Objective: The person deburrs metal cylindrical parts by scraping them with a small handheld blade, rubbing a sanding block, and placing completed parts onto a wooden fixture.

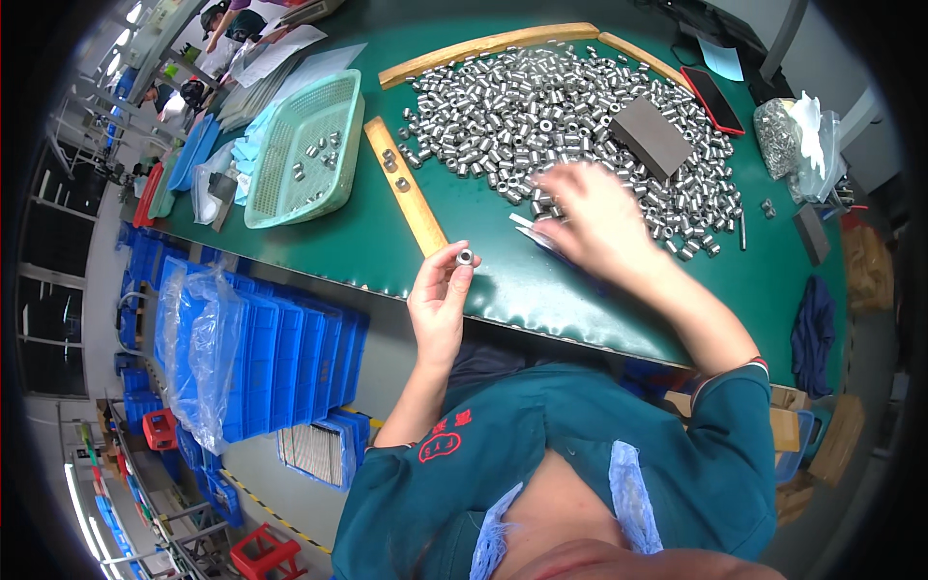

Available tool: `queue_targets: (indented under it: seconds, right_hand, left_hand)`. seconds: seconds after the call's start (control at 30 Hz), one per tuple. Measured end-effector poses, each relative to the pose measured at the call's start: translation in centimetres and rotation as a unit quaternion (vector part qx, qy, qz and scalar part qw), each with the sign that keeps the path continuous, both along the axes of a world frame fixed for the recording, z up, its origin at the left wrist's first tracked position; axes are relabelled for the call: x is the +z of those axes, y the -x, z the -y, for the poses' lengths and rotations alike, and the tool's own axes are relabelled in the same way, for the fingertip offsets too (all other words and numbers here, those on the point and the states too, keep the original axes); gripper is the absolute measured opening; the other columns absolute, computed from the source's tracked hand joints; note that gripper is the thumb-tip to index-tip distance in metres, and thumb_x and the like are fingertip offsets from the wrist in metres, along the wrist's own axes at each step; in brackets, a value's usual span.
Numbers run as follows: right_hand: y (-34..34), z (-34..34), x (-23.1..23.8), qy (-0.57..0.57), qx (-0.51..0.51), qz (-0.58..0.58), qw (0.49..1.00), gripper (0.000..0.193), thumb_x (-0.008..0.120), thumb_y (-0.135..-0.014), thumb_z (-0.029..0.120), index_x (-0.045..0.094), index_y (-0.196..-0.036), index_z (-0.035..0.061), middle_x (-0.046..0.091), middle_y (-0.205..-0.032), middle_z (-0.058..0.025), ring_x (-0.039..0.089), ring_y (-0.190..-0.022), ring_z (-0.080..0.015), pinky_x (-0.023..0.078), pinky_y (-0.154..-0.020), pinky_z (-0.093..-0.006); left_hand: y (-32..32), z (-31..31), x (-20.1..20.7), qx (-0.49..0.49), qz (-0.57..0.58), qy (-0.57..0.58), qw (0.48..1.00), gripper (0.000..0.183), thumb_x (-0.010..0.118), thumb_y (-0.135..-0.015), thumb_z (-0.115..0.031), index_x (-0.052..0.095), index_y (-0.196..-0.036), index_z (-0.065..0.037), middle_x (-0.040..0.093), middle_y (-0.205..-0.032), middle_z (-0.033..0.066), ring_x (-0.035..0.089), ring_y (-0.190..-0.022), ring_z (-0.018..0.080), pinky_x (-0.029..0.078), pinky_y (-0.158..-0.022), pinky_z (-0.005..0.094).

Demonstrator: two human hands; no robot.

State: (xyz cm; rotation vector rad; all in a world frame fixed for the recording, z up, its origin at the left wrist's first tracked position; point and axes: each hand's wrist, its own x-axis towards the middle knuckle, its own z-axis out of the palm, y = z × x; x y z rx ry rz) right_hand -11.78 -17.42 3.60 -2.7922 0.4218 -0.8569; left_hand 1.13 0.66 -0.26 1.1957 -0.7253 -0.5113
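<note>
My left hand (440,300) is closed at the table's near edge, pinching a small metal sleeve (465,257) between thumb and fingertips, its bore facing up. My right hand (597,220) reaches over the near edge of a wide heap of metal sleeves (512,116). Its fingers are smeared by motion, and whether they hold a sleeve does not show. Under that hand lies a slim, silver-edged object (527,224), mostly covered, its kind unclear. A wooden strip (416,215) with several sleeves on it runs up from beside my left hand.
A pale green basket (257,205) with several sleeves stands left. Wooden strips (483,46) border the heap's far side. A grey block (650,137) rests on the heap, near a red-edged phone (713,101). Plastic bags (776,135) stand right. Blue crates (261,358) are stacked beside the table.
</note>
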Motion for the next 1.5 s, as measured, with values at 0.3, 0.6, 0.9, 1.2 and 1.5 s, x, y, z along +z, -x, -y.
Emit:
queue_targets:
  seconds: [0.3, 0.6, 0.9, 1.2, 1.5]
  right_hand:
    - [5.0, 8.7, 2.8, -0.005, -0.306, -0.170, 0.937, 0.062, 0.065, -0.078, 0.045, 0.049, -0.129, 0.0142, 0.054, -0.122, -0.0180, 0.055, -0.110, -0.0303, 0.024, -0.104, -0.0563]
    - [2.0, -2.6, 4.9, 0.020, 0.156, -0.060, 0.986, 0.052, 0.068, -0.076, 0.033, 0.053, -0.125, 0.0240, 0.052, -0.121, -0.0183, 0.052, -0.113, -0.0295, 0.027, -0.101, -0.0600]
    - [2.2, -4.2, 5.2, 0.021, 0.150, -0.057, 0.987, 0.054, 0.070, -0.074, 0.029, 0.054, -0.125, 0.0261, 0.050, -0.123, -0.0183, 0.052, -0.113, -0.0295, 0.027, -0.102, -0.0584]
    - [1.7, -2.5, 4.4, 0.050, 0.088, -0.050, 0.994, 0.052, 0.071, -0.073, 0.029, 0.055, -0.122, 0.0244, 0.052, -0.118, -0.0210, 0.051, -0.113, -0.0293, 0.026, -0.103, -0.0579]
    - [3.0, 5.7, 3.5, 0.137, -0.177, -0.013, 0.975, 0.051, 0.064, -0.082, 0.032, 0.049, -0.129, 0.0254, 0.052, -0.124, -0.0197, 0.051, -0.115, -0.0301, 0.026, -0.103, -0.0568]
  left_hand:
    - [-0.2, 0.2, 0.5, -0.009, -0.007, -0.018, 1.000, 0.029, 0.060, -0.088, -0.006, 0.055, -0.115, 0.001, 0.062, -0.100, 0.0067, 0.058, -0.093, 0.0116, 0.044, -0.084, 0.0244]
    - [-0.2, 1.1, 0.0, 0.044, 0.122, -0.037, 0.991, 0.025, 0.064, -0.084, -0.005, 0.059, -0.108, 0.001, 0.062, -0.101, 0.0093, 0.058, -0.092, 0.0154, 0.046, -0.082, 0.0271]
    - [0.1, 0.9, 0.6, 0.096, 0.337, -0.025, 0.936, 0.024, 0.067, -0.078, -0.004, 0.061, -0.100, 0.004, 0.063, -0.096, 0.0151, 0.059, -0.091, 0.0284, 0.047, -0.081, 0.0340]
    - [0.2, 0.7, 0.5, 0.108, 0.329, -0.030, 0.938, 0.021, 0.068, -0.079, -0.006, 0.061, -0.097, 0.004, 0.064, -0.094, 0.0142, 0.060, -0.089, 0.0268, 0.048, -0.079, 0.0332]
    - [0.5, 1.0, 1.2, 0.070, 0.218, 0.002, 0.973, 0.022, 0.067, -0.079, -0.001, 0.062, -0.101, 0.000, 0.067, -0.094, 0.0088, 0.060, -0.091, 0.0183, 0.048, -0.079, 0.0284]
